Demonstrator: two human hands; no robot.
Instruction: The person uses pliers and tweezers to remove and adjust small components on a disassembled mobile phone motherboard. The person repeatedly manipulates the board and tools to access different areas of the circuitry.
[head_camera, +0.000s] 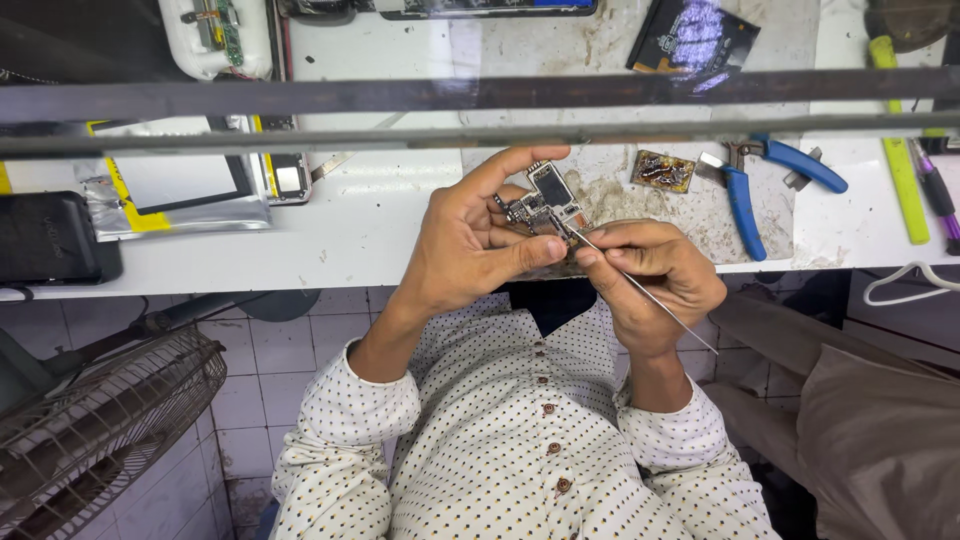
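My left hand (470, 245) holds a small phone circuit board (545, 198) pinched between thumb and fingers, just above the front edge of the white workbench (370, 235). My right hand (655, 270) grips a thin metal probe (640, 288) like a pen. The probe's tip touches the lower side of the board. Its long end points back towards my white dotted shirt (520, 430).
Blue-handled pliers (742, 195) and a small loose board piece (662, 170) lie right of my hands. A yellow-edged phone part (180, 180) and a black case (50, 240) lie at the left. Two metal bars (480, 95) cross the top. A wire fan (90, 430) stands lower left.
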